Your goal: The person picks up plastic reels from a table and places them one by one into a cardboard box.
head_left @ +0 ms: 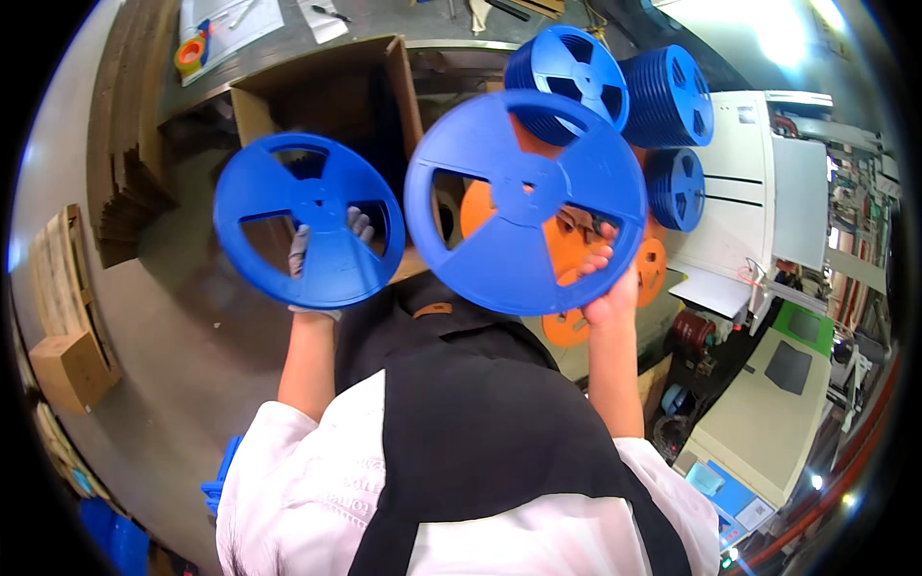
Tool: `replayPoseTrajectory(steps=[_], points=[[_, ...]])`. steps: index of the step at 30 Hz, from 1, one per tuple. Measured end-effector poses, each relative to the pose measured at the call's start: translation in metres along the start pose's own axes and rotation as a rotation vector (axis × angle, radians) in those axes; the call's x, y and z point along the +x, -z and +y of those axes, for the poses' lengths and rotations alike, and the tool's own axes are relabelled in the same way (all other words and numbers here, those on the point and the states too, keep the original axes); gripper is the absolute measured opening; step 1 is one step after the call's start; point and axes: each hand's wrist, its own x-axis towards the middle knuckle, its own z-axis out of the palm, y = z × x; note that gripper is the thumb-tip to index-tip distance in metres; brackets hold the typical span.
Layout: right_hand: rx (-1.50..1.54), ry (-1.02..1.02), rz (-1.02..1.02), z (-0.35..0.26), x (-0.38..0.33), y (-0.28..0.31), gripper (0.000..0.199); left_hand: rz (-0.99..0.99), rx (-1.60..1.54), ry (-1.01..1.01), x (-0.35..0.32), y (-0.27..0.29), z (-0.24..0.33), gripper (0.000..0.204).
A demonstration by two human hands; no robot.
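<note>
Two blue plastic reel discs are held up in front of me, side by side. My left hand, in a grey glove, grips the left reel disc from below, its fingers coming through the cut-outs. Bare, my right hand is closed round the lower right rim of the other reel disc, fingertips showing in a cut-out. That disc appears larger and faces me nearly flat. Behind the left disc stands an open cardboard box, its inside dark and partly hidden.
Stacks of blue reel discs stand at the far right, above orange discs. A workbench with a tape roll runs along the back. Flattened cardboard leans at left, near a small carton. A beige machine stands right.
</note>
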Motion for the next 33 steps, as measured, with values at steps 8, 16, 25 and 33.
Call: replayPoseTrajectory(steps=[8,16,25,33], points=[[-0.136,0.096,0.317,-0.003,-0.003,0.024,0.053,0.33,0.281,0.07,0.077,0.05,0.008,0.061],[-0.141,0.021,0.396,-0.006,0.012,0.057,0.053,0.446,0.259,0.048,0.187,0.084,0.0,0.058],[-0.14,0.008,0.466,-0.025,0.035,0.076,0.05,0.492,0.202,-0.005,0.274,0.114,-0.018,0.055],[-0.045,-0.048,0.129,-0.031,0.06,0.067,0.05,-0.156,3.407,0.581,0.178,0.116,-0.045,0.048]])
